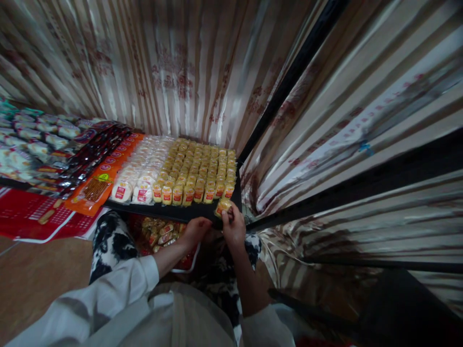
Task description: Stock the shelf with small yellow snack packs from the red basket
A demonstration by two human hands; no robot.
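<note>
Pale sleeves [108, 284], left hand [196, 229] with fingers together, right hand [233, 224] pinching a packet [222, 207] — its long axis seemingly slanting up rightward.
Gold, red-labelled, it's at the black shelf's [162, 210] front right edge; from left, orange bag [104, 168], white packets [154, 159], gold rows [198, 168] — then a dark pole [285, 86].

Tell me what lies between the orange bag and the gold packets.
Rows of white packets in clear wrap lie between the orange bag and the gold packets, in the head view.
</note>
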